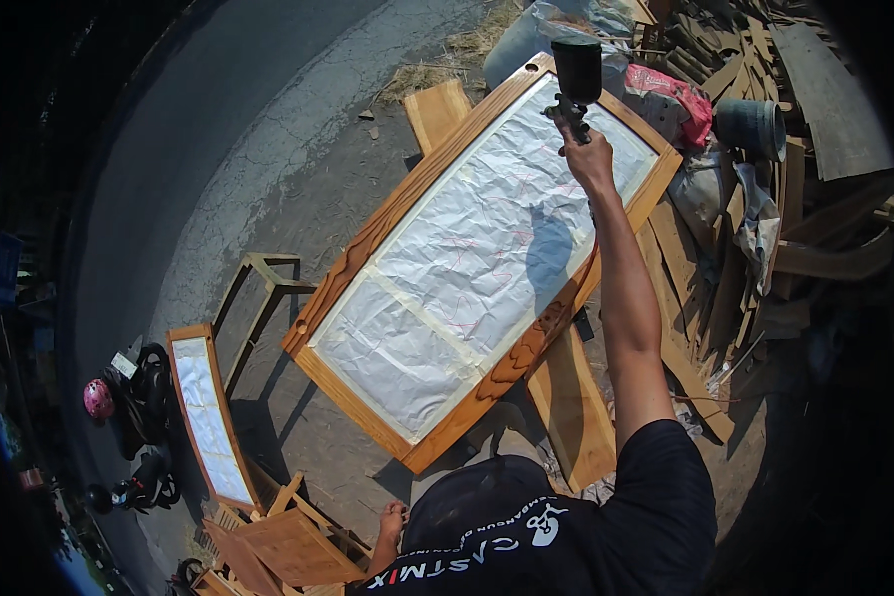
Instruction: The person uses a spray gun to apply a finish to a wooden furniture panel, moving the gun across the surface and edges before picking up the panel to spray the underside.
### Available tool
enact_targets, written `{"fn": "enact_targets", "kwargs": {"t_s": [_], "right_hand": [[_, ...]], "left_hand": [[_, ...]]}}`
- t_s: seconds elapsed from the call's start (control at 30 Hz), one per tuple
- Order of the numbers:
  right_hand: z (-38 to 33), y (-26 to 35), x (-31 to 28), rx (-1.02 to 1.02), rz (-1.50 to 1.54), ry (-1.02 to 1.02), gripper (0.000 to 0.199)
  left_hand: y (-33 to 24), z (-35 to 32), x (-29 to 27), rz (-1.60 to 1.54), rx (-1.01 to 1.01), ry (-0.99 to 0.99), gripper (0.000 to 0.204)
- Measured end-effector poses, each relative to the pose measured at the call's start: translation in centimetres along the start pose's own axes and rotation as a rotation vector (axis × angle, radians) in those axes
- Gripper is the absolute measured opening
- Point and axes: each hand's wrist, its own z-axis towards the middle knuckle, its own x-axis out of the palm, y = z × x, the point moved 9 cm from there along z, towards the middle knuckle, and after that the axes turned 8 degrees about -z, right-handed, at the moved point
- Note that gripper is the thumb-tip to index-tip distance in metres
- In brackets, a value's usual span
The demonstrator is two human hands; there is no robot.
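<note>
My right hand (pixel 586 154) is raised far out in front and grips a spray gun (pixel 576 74) with a black cup on top. The gun hangs over the far end of a long wooden door frame (pixel 387 223), which lies flat on supports. Its panels are covered with crinkled white paper (pixel 467 258) taped along the edges. The arm's shadow falls on the paper. My left hand (pixel 392 521) hangs low by my side with loose fingers and holds nothing, just above a stack of wooden pieces (pixel 288 546).
A smaller paper-masked frame (pixel 209 417) lies at the left beside a wooden trestle (pixel 258 298). Scooters (pixel 144 397) and a pink helmet (pixel 97 399) stand farther left. Scrap timber (pixel 765 248), a grey bucket (pixel 750 129) and a red bag (pixel 680 94) crowd the right. Planks (pixel 571 407) lie under the door.
</note>
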Motion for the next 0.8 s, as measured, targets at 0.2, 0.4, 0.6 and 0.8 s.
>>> {"fn": "enact_targets", "kwargs": {"t_s": [0.2, 0.4, 0.6, 0.8], "right_hand": [[1.6, 0.7, -1.4, 0.005, -0.033, -0.188, 0.058], [0.9, -0.3, -0.1, 0.05, -0.017, -0.231, 0.056], [-3.6, 0.4, -0.1, 0.045, -0.016, -0.083, 0.05], [-15.1, 4.6, 2.8, 0.023, 0.032, 0.131, 0.051]], "left_hand": [[-1.9, -0.6, 1.9, -0.048, 0.001, 0.002, 0.041], [-0.9, -2.1, 0.9, -0.065, -0.027, -0.016, 0.044], [-0.7, 0.0, -1.8, -0.051, -0.016, -0.02, 0.045], [0.5, 1.8, -1.9, -0.035, 0.018, 0.039, 0.042]]}}
